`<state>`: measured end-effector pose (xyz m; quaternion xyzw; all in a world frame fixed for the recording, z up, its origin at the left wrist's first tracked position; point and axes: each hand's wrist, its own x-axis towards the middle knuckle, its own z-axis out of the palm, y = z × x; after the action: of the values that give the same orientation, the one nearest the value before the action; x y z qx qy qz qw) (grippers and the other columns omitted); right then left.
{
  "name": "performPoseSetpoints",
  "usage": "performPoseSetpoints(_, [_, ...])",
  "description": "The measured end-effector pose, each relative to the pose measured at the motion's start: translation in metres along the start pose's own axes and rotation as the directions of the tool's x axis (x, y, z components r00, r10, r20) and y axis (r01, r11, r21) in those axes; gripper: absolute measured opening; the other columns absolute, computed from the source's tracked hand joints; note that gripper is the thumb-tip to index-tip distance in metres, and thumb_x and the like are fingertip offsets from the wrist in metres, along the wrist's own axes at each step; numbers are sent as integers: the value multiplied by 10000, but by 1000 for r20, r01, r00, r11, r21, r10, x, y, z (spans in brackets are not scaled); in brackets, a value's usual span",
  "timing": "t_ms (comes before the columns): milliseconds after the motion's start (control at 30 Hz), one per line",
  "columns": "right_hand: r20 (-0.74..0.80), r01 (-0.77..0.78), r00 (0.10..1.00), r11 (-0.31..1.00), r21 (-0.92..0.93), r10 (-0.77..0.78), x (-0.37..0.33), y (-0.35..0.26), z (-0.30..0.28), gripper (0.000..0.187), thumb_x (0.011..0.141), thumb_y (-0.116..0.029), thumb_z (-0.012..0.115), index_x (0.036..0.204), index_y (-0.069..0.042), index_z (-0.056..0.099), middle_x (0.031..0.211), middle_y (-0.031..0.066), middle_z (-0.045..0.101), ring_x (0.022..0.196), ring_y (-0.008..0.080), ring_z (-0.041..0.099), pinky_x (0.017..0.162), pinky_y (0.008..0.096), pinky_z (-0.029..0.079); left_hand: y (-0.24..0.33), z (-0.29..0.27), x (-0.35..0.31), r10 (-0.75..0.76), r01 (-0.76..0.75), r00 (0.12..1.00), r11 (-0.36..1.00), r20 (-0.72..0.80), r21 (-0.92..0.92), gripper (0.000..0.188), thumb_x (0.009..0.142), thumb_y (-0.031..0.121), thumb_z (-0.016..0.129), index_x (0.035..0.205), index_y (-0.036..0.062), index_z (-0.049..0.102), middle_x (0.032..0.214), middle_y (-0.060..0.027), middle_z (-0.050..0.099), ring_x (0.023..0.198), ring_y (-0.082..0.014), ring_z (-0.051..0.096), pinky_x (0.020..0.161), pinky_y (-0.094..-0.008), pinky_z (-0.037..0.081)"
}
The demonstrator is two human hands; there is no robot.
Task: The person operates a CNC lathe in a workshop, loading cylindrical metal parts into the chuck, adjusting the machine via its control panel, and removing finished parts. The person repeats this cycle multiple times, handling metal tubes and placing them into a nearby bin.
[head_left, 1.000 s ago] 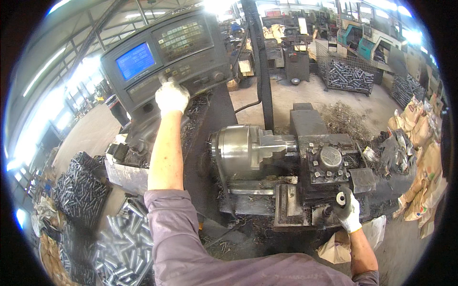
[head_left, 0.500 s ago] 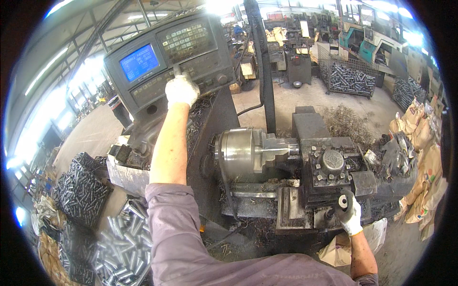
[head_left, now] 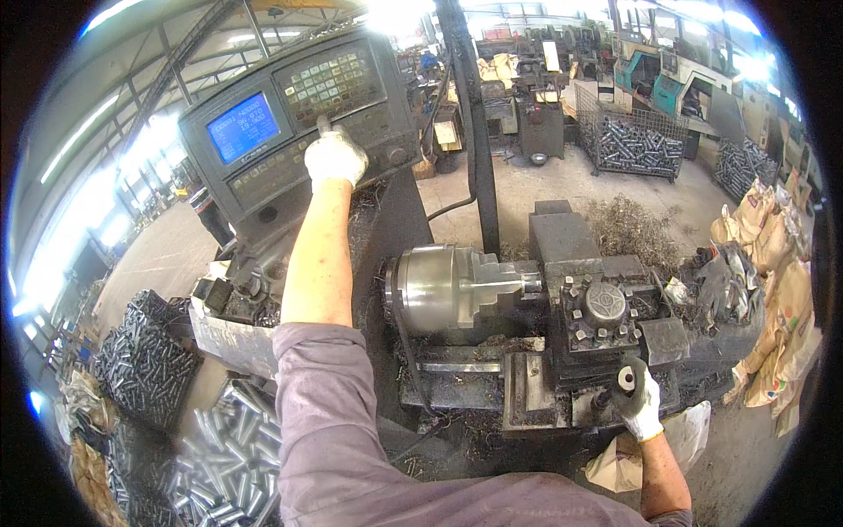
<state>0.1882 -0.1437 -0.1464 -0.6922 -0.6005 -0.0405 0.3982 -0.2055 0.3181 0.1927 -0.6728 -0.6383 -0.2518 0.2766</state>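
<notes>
My left hand (head_left: 335,161), in a white glove, is raised to the control panel (head_left: 290,145) of a lathe. One finger reaches up to the panel just below the keypad; the other fingers look folded, and nothing shows in the hand. At the lower right my right hand (head_left: 643,406), in a white glove with dark, soiled fingers, is closed round a short metal tube (head_left: 626,379), whose holed end faces up. That hand is beside the tool post (head_left: 606,303). The chuck (head_left: 430,285), left of the tool post, has a stepped jaw toward it.
Shiny metal tubes (head_left: 230,461) lie heaped at the lower left, near a basket of darker pieces (head_left: 145,356). A dark upright post (head_left: 479,132) stands behind the chuck. Swarf (head_left: 628,228) lies behind the tool post. Brown sacks (head_left: 773,290) line the right side; a wire cage (head_left: 637,145) holds more parts.
My view has shifted slightly, so the panel and lathe sit a little further left. My left finger is now nearer the keypad. My right hand still holds the tube beside the tool post.
</notes>
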Motion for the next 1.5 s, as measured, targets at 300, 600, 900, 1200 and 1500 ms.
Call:
performPoseSetpoints(300, [-17, 24, 1000, 999, -22, -25, 6, 0, 7, 717, 707, -29, 828, 1377, -33, 575, 1095, 210, 730, 954, 422, 746, 822, 443, 613, -16, 1, -10, -1, -1, 999, 999, -41, -43, 437, 920, 223, 635, 1307, 35, 714, 1708, -255, 371, 1129, -426, 754, 983, -461, 604])
performPoseSetpoints(600, [-28, 21, 999, 999, -48, -23, 4, -1, 6, 722, 709, -28, 833, 1378, -28, 563, 1112, 228, 729, 974, 438, 742, 837, 454, 609, -15, 14, -1, 27, -28, 999, 998, 21, 60, 514, 922, 230, 674, 1375, -13, 679, 1735, -302, 279, 1154, -392, 757, 958, -446, 611])
performPoseSetpoints(900, [-51, 54, 997, 998, -18, -55, 3, -3, 4, 701, 729, -22, 819, 1379, -35, 559, 1107, 225, 726, 982, 441, 737, 843, 454, 604, -3, 6, 3, -4, -39, 983, 972, 182, 234, 706, 943, 292, 701, 1543, -44, 542, 1747, -335, 211, 1210, -384, 736, 971, -421, 599])
performPoseSetpoints(1200, [-28, 11, 1000, 1000, -8, -12, 4, -5, 3, 656, 736, -13, 789, 1356, -28, 575, 1097, 239, 717, 966, 446, 735, 837, 456, 600, -16, 7, -14, -14, 14, 1000, 1000, 27, 4, 571, 932, 286, 679, 1432, 15, 634, 1729, -306, 277, 1175, -427, 734, 996, -459, 596])
performPoseSetpoints(1500, [-7, 37, 999, 999, 2, -37, 5, 1, 4, 704, 695, 22, 757, 1372, -9, 568, 1111, 249, 716, 994, 464, 730, 853, 469, 601, -77, 14, -58, -166, 150, 979, 980, -122, -127, 411, 923, 329, 693, 1226, 50, 694, 1670, -282, 401, 1045, -500, 747, 955, -532, 611])
